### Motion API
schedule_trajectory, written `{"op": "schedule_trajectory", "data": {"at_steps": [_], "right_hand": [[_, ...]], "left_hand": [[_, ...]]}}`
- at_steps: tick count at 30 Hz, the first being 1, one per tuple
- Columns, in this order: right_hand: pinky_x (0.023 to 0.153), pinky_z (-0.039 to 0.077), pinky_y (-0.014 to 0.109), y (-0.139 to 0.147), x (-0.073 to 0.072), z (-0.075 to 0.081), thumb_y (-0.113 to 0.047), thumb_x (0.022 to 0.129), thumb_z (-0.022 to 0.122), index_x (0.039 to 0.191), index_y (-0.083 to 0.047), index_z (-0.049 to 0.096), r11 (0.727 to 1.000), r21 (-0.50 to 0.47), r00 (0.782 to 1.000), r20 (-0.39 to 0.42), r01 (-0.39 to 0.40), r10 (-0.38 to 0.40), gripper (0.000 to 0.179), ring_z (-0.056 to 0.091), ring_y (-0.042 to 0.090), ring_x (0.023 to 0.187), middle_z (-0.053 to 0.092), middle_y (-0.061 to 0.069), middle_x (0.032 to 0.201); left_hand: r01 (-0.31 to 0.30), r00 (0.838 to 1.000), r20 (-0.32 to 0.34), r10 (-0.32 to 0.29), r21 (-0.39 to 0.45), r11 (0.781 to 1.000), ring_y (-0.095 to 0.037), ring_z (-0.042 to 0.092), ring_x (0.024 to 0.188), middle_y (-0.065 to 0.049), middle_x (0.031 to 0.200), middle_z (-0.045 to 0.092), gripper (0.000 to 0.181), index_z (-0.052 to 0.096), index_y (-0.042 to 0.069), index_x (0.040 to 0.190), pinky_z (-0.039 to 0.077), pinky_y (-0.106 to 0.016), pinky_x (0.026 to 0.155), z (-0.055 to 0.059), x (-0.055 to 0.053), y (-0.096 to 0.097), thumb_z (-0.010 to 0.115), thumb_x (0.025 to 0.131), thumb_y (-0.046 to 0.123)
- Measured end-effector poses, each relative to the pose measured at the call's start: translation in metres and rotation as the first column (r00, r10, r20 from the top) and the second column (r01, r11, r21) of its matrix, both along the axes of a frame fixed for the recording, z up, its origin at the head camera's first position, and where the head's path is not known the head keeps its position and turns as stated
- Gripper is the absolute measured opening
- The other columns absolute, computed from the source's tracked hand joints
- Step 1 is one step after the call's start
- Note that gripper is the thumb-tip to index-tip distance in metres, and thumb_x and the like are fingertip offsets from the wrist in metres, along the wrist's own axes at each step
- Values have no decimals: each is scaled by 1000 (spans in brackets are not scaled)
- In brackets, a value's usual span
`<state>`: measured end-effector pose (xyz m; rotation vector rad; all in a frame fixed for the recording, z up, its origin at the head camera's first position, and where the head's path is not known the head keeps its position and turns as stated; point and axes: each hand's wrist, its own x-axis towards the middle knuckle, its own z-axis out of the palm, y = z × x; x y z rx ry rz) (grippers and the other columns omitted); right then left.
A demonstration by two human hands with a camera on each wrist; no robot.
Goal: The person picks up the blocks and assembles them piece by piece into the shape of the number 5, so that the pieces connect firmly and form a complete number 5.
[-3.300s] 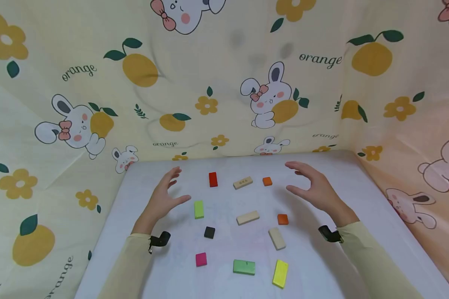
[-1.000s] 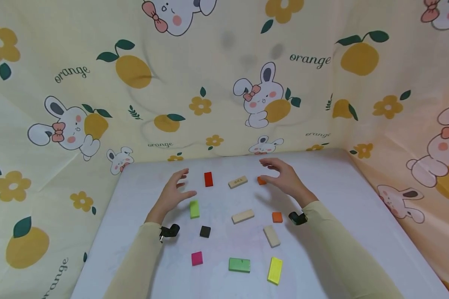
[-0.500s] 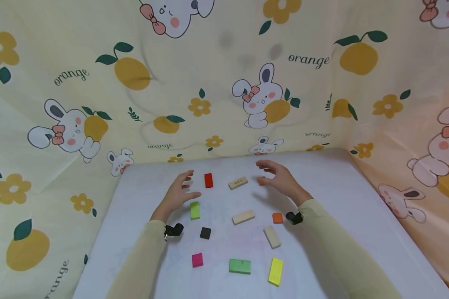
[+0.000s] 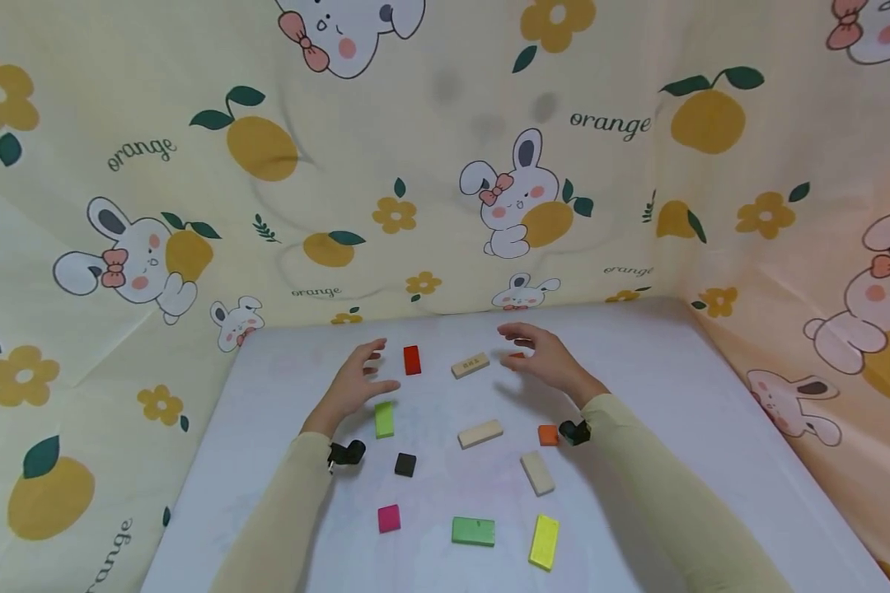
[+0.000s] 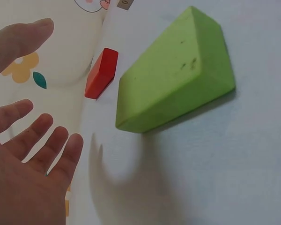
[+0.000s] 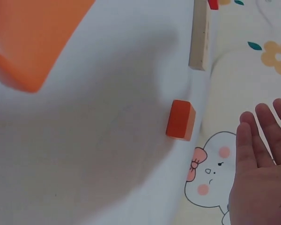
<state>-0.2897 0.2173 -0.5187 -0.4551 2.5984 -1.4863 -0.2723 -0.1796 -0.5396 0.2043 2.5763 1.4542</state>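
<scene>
My left hand [image 4: 350,385] hovers over the table with relaxed fingers spread and nothing in it. Nearest to it are a light green block [image 4: 384,420] and a red block [image 4: 412,360]. In the left wrist view the light green block [image 5: 173,75] looms large, apart from the fingers. My right hand [image 4: 545,358], also holding nothing, is raised above the back right, with its thumb partly hiding a small orange block [image 4: 517,356]. The right wrist view shows that orange block [image 6: 180,120] away from the fingers. Left of this hand lies a beige block [image 4: 470,365] with dark marks.
Around the white table [image 4: 638,494] lie another beige block [image 4: 480,433], an orange block [image 4: 548,435], a third beige block [image 4: 537,473], a black block [image 4: 405,464], a pink block [image 4: 389,519], a green block [image 4: 473,531] and a yellow block [image 4: 544,542]. A printed curtain [image 4: 430,165] borders it.
Both hands have come inward: the right has moved left until it overlaps the back orange block, the left slightly right. The blocks keep their arrangement, and the head view has shifted a little.
</scene>
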Motion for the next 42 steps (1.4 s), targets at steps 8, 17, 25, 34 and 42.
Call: {"op": "schedule_trajectory", "data": {"at_steps": [8, 17, 25, 34, 42], "right_hand": [[120, 38, 58, -5, -2, -3, -10, 97, 82, 153, -8, 59, 1000, 2, 1000, 14, -2, 2, 60, 52, 40, 143, 60, 10, 152], [117, 45, 52, -9, -5, -9, -10, 96, 83, 153, -11, 60, 1000, 2, 999, 43, -12, 11, 61, 57, 34, 138, 61, 9, 150], [113, 48, 49, -12, -10, -12, -9, 95, 83, 151, -9, 61, 999, 21, 1000, 9, -29, 29, 61, 60, 32, 131, 61, 20, 146], [114, 48, 50, -15, -11, -15, -1, 95, 81, 150, -4, 61, 999, 16, 999, 7, -44, 44, 59, 60, 35, 131, 62, 18, 145], [110, 50, 50, -23, -17, -17, -1, 96, 79, 150, -2, 61, 997, 26, 997, 34, -77, 76, 57, 60, 34, 129, 61, 19, 147]], "left_hand": [[0, 1000, 17, 0, -19, 1000, -39, 44, 149, -10, 169, 38, 90, 38, 17, 168, 41, -57, 119, -1, -8, 2, 88, 94, 21], [8, 999, 36, -8, -7, 1000, -41, 47, 146, -13, 168, 39, 86, 42, 16, 166, 42, -57, 118, -4, -15, 8, 87, 93, 21], [4, 998, 56, -4, -10, 1000, -42, 50, 143, -13, 166, 42, 85, 43, 19, 165, 43, -58, 117, -5, -21, 14, 88, 93, 23], [44, 998, 43, -43, -28, 999, -39, 52, 140, -12, 163, 45, 85, 45, 17, 165, 44, -55, 117, -8, -29, 19, 88, 93, 23], [46, 998, 33, -45, -46, 998, -38, 50, 141, -10, 163, 46, 81, 47, 17, 163, 44, -54, 117, -8, -33, 21, 87, 94, 20]]}}
